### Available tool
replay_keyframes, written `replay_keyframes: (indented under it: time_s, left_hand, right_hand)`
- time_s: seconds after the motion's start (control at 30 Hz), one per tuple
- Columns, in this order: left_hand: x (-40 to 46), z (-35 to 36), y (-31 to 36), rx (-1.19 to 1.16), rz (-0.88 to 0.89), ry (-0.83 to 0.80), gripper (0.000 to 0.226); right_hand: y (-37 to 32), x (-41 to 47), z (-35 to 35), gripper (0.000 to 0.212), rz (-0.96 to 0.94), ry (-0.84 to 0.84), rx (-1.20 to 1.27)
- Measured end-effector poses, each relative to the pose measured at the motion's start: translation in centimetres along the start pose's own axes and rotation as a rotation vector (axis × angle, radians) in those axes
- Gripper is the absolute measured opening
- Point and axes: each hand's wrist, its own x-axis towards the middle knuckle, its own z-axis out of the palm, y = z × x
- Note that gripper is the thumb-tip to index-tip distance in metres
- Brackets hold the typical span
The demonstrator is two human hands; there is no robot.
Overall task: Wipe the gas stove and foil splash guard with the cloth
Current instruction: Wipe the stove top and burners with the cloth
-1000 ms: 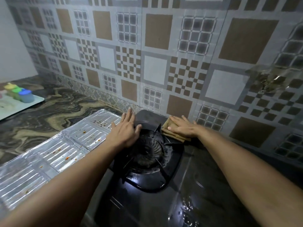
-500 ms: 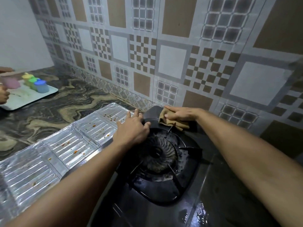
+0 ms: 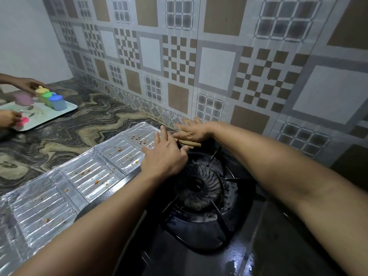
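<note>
Seen from the head camera: right hand (image 3: 194,132) laid flat, fingers straight, pressing the folded tan cloth (image 3: 191,144) onto the far left corner of the black stove (image 3: 209,253), hard against the tiled wall (image 3: 219,66). Left hand (image 3: 165,158) spread wide with fingers straight, resting on the stove's left edge where it meets the foil guard (image 3: 59,198), holding nothing. Cloth mostly hidden under the palm, only a rolled edge showing near the burner (image 3: 199,188). Foil guard lying flat on the marbled counter (image 3: 69,136) just left of the stove, dotted with orange-red specks along most of its panels, so likely not wiped yet. Stove top wet and glossy near the front, with pooled water at the lower right, suggesting part of it already passed over; dark grime around the burner ring apparently left. Judged roughly a third done, far corner in hand, burner surround and the whole foil remaining. At the far left, another person's hands (image 3: 27,85) over a tray (image 3: 49,118) carrying small coloured jars (image 3: 53,100).
</note>
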Motion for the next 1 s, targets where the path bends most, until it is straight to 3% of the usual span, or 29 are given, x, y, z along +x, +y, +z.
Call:
replay_keyframes:
  time_s: [0.13,0.43,0.63,1.0]
  left_hand:
    - [0.1,0.1,-0.1,0.008,-0.045,-0.044,0.081]
    - [-0.1,-0.1,0.0,0.028,-0.061,-0.067,0.081]
    - [-0.2,-0.2,0.1,0.04,-0.065,-0.076,0.079]
    - [-0.6,0.1,0.6,0.107,0.031,-0.046,0.068]
  right_hand:
    - [1.3,-2.0,0.0,0.08,0.007,0.024,0.045]
    - [3.5,-5.1,0.6,0.107,0.103,-0.06,0.147]
    - [5.5,-8.1,2.0,0.075,0.189,-0.069,0.276]
    - [7.3,-10.9,3.7,0.07,0.29,-0.072,0.102]
